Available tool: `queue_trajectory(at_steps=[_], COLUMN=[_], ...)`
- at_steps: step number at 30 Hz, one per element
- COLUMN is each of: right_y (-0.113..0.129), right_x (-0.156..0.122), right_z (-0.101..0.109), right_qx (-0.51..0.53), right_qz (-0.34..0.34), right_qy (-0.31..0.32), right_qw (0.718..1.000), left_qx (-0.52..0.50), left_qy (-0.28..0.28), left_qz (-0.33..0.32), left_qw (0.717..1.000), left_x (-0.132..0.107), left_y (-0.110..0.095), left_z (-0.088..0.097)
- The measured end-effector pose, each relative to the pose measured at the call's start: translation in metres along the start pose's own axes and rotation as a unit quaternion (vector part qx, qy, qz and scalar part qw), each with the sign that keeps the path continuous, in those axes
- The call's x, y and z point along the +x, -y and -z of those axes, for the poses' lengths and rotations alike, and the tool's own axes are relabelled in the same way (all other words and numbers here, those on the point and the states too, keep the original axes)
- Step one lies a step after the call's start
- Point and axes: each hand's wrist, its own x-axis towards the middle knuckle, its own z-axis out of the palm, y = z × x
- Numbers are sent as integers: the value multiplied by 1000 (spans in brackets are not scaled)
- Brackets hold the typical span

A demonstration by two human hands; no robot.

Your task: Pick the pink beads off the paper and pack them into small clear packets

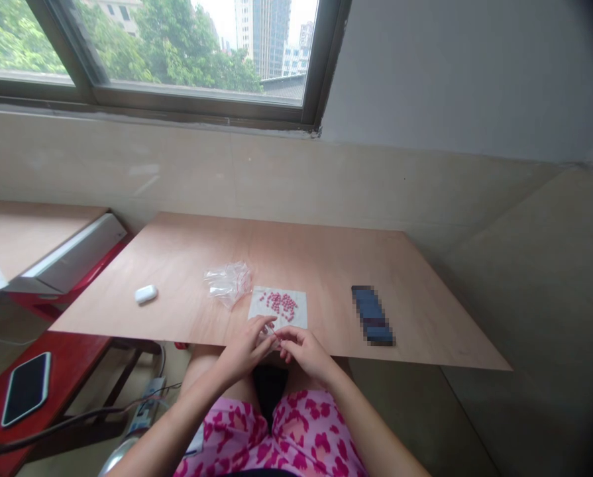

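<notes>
Small clear bag (275, 332) with a red line, held at the near edge of the table (321, 265), in front of the seated person. The left hand (250, 344) has its thumb and fingers closed on the bag from one side; the right hand (301, 348) pinches it from the other, the fingertips of the two hands nearly meeting. Whatever the bag may contain is too small to tell. Just beyond the fingers, pink beads (282, 305) lie loose in a cluster on a white sheet (301, 319), whose near edge is partly covered by the hands. Left of the sheet and just beside it: a crumpled heap of clear plastic bags (229, 285), also with red lines. Farther left, well apart, a white case (146, 294); to the right of the sheet, a dark, pixelated rectangular object (373, 317), lying at a slant. Outside the table, lower left, a phone (26, 389) rests face up on a red bench (2, 457). Background: tiled wall (276, 175) below a framed window (197, 106), with trees and buildings outside.
</notes>
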Motion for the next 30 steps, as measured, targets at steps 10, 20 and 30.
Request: queue_trajectory(at_steps=[10, 20, 30], right_y=[15, 18, 11], right_x=[-9, -13, -6], right_z=[-2, -3, 16], right_qx=[-111, -268, -347], right_qz=[84, 134, 171], right_qy=[-13, -39, -117], right_qw=[990, 953, 915], left_qx=[27, 111, 155], left_qy=[47, 43, -6], left_qz=[-26, -42, -34], left_qw=[998, 992, 987], left_x=[-6, -1, 6], left_y=[0, 13, 22], left_z=[7, 10, 9])
